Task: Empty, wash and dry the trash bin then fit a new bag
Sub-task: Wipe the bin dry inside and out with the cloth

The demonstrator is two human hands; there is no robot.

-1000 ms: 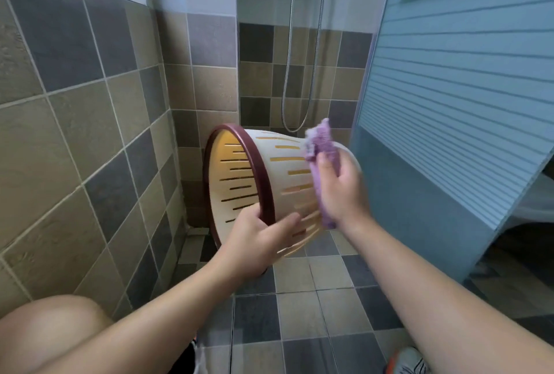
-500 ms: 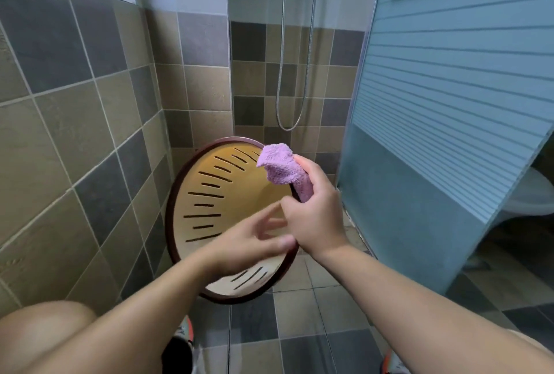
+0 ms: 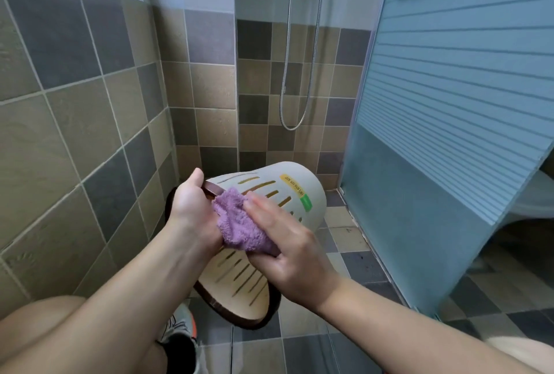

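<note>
Two bare hands meet at the centre of the frame, both on a slotted trash bin [image 3: 299,193]. The right hand [image 3: 287,250] has its fingers laid out fairly straight over a purple cloth [image 3: 236,223], pressing it flat against the bin's cream outer wall, while its thumb tucks under the lower fold of the cloth. The left hand [image 3: 192,208], just to the left and touching the cloth, curls round the dark brown rim [image 3: 214,189] at the top of the bin's mouth, thumb up over the edge.

The bin is held in the air on its side, above the tiled floor [image 3: 344,256]. Its long axis runs from lower centre toward the upper right: the open mouth faces down and toward the person, and the closed base points up and away toward the back wall. Through the mouth, at lower centre, the inner wall shows with its rows of long slots; I see nothing lying inside, though the hands hide the upper part of the interior. A yellow label [image 3: 293,186] and a green label [image 3: 306,202] sit on the outer wall near the base.

Farther out, a shower hose [image 3: 287,73] loops down the tiled back wall at upper centre. A frosted, striped glass screen [image 3: 449,103] fills the right side. One shoe [image 3: 180,325] stands on the floor at lower centre, beside a bare knee [image 3: 45,322] at lower left.
</note>
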